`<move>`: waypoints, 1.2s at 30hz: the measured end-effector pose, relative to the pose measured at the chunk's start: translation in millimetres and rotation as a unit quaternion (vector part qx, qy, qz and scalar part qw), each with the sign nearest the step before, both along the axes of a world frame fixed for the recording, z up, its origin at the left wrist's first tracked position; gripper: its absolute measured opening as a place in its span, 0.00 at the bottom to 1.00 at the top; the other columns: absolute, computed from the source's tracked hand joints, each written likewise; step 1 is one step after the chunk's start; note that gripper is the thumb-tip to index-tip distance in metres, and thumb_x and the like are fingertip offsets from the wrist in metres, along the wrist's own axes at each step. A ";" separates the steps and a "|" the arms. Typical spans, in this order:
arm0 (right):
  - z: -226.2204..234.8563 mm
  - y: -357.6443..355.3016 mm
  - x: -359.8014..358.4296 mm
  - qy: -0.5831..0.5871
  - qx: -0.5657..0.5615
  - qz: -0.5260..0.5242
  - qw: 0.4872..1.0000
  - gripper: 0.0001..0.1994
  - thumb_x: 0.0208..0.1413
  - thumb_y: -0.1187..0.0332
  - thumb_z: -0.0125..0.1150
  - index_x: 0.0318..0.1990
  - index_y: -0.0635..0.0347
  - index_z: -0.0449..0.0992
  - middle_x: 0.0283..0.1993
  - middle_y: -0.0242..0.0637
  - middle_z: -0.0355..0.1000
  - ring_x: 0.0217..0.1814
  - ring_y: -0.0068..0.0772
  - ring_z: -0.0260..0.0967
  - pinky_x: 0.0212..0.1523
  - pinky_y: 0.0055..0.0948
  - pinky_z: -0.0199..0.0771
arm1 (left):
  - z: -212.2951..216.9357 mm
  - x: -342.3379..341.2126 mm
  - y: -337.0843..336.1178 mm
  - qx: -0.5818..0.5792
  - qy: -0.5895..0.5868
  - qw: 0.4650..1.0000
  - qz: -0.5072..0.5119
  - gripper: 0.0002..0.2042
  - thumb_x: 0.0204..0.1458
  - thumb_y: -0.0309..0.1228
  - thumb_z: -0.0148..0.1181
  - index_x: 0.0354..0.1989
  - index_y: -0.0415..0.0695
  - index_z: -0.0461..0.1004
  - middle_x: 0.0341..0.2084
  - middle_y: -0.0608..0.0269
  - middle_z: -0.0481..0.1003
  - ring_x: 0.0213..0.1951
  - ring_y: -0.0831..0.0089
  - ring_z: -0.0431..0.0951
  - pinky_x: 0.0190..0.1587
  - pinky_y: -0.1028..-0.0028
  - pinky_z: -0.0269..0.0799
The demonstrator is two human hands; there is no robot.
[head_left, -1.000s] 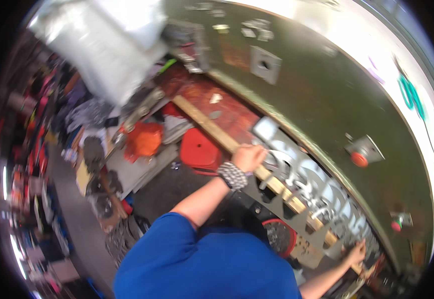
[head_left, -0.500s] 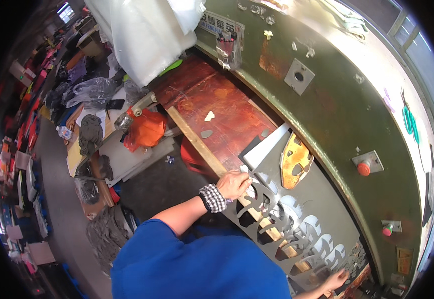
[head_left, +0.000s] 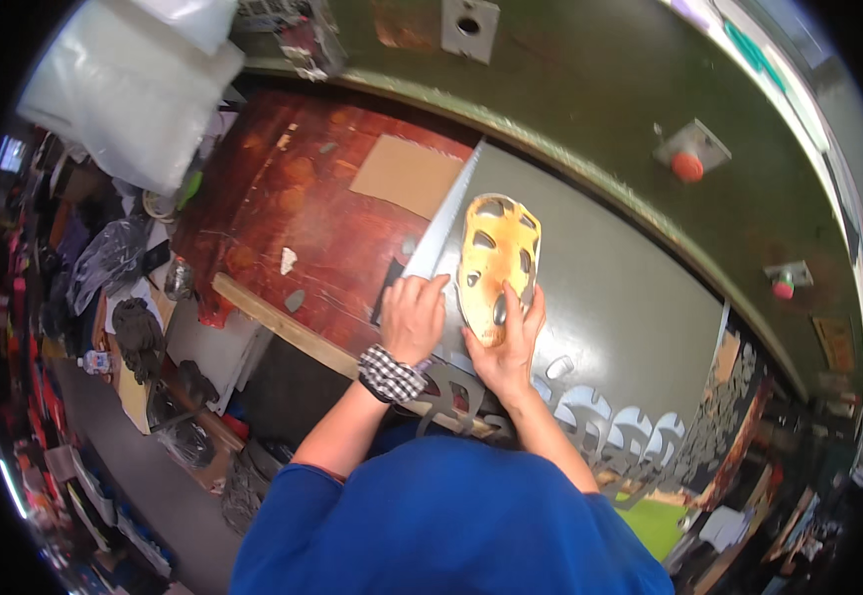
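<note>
Head view. Item: a yellow plate-like form (head_left: pixel 499 243) with dark openings, which is lying on the grey sheet (head_left: pixel 610 268), just in front of you. Your right hand (head_left: pixel 513 345) is grasping its lower end — the thumb is lying along one side and the fingers are reaching over the other. Your left hand (head_left: pixel 414 315) (the one whose wrist is wearing a checked band (head_left: pixel 390 375)) is resting, fingers bent, at the lower end of the whitish strip (head_left: pixel 448 218) along the sheet's left edge; whether it is pinching anything, you cannot tell from here.

Surroundings: a reddish board (head_left: pixel 253 188) is extending to the left, bearing a piece of brown cardboard (head_left: pixel 407 174); a wooden batten (head_left: pixel 273 317) is running along its near edge. Below your hands, a grey cut-out web (head_left: pixel 459 394) is lying near your body. To the right, pale curved pieces (head_left: pixel 630 431) are sitting in a row, and small grey scraps (head_left: pixel 724 402) are heaping up beyond them. A green beam (head_left: pixel 570 89) is spanning the far side — carrying a red button (head_left: pixel 687 167). Translucent plastic (head_left: pixel 119 99) is hanging at upper left.
</note>
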State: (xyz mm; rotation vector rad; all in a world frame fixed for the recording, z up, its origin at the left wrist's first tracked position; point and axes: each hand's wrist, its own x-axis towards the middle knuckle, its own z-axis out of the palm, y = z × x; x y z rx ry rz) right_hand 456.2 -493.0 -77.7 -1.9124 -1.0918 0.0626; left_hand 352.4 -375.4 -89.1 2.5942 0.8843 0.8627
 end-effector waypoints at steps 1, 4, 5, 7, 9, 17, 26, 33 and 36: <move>4.3 -5.3 0.8 0.074 0.033 0.013 0.997 0.44 0.35 0.72 0.73 0.64 0.58 0.57 0.66 0.61 0.45 0.70 0.57 0.44 0.65 0.43 0.51 | 0.1 -5.7 -3.1 -0.010 0.011 1.000 -0.010 0.13 0.47 0.28 0.58 0.44 0.46 0.74 0.29 0.62 0.68 0.34 0.63 0.69 0.37 0.65 0.62; 18.4 -25.3 14.2 0.319 0.121 0.030 0.939 0.44 0.39 0.78 0.70 0.65 0.60 0.51 0.65 0.51 0.49 0.69 0.46 0.48 0.66 0.39 0.53 | 10.9 -12.8 -5.1 -0.037 0.028 0.999 -0.024 0.10 0.50 0.29 0.57 0.42 0.45 0.74 0.29 0.60 0.69 0.35 0.61 0.70 0.38 0.64 0.63; 21.6 -30.8 20.6 0.441 0.170 0.026 0.881 0.45 0.41 0.80 0.67 0.66 0.62 0.46 0.64 0.48 0.52 0.67 0.40 0.53 0.65 0.36 0.56 | 16.1 -10.0 -4.5 -0.059 0.041 0.997 -0.030 0.10 0.51 0.29 0.56 0.42 0.44 0.74 0.29 0.59 0.70 0.35 0.60 0.71 0.38 0.64 0.64; 25.6 -38.5 27.7 0.503 0.228 0.064 0.831 0.45 0.42 0.81 0.66 0.67 0.61 0.44 0.63 0.49 0.55 0.64 0.40 0.58 0.63 0.35 0.60 | 27.6 3.1 -3.5 -0.102 0.002 0.993 -0.051 0.08 0.56 0.31 0.52 0.39 0.42 0.74 0.28 0.53 0.73 0.34 0.55 0.73 0.37 0.62 0.65; 26.8 -41.3 31.0 0.516 0.241 0.068 0.819 0.46 0.43 0.81 0.66 0.68 0.60 0.43 0.63 0.50 0.56 0.63 0.40 0.60 0.62 0.35 0.61 | 33.5 26.1 -7.8 -0.223 -0.037 0.973 -0.047 0.09 0.58 0.33 0.50 0.37 0.41 0.74 0.27 0.51 0.73 0.33 0.53 0.73 0.37 0.61 0.66; 35.6 -67.3 60.3 0.614 0.375 0.047 0.693 0.39 0.48 0.81 0.59 0.67 0.61 0.47 0.58 0.58 0.62 0.59 0.42 0.64 0.63 0.34 0.60 | 12.4 36.4 5.7 -0.062 0.034 0.997 0.016 0.11 0.55 0.31 0.51 0.29 0.35 0.73 0.27 0.47 0.74 0.33 0.50 0.74 0.38 0.57 0.68; 41.8 -145.6 60.8 0.438 0.426 -0.076 0.788 0.33 0.49 0.79 0.60 0.63 0.59 0.51 0.57 0.58 0.62 0.60 0.41 0.63 0.61 0.34 0.62 | 39.2 22.3 15.9 -0.112 -0.054 0.992 0.016 0.18 0.49 0.29 0.60 0.49 0.38 0.69 0.35 0.54 0.71 0.38 0.58 0.71 0.41 0.65 0.69; 51.7 -144.1 56.0 0.413 0.401 -0.074 0.814 0.35 0.47 0.80 0.62 0.62 0.58 0.51 0.62 0.54 0.58 0.61 0.40 0.61 0.60 0.33 0.62 | 32.5 61.9 -109.2 -0.136 0.150 0.877 -0.436 0.28 0.45 0.40 0.65 0.52 0.36 0.67 0.56 0.43 0.64 0.63 0.49 0.58 0.65 0.53 0.50; 43.3 -127.0 57.1 0.384 0.336 -0.055 0.858 0.36 0.42 0.83 0.64 0.60 0.58 0.54 0.63 0.49 0.57 0.64 0.38 0.58 0.62 0.32 0.59 | 32.2 37.5 -116.3 -0.376 0.214 0.605 -0.669 0.07 0.55 0.33 0.55 0.34 0.45 0.77 0.35 0.48 0.76 0.41 0.55 0.76 0.56 0.57 0.65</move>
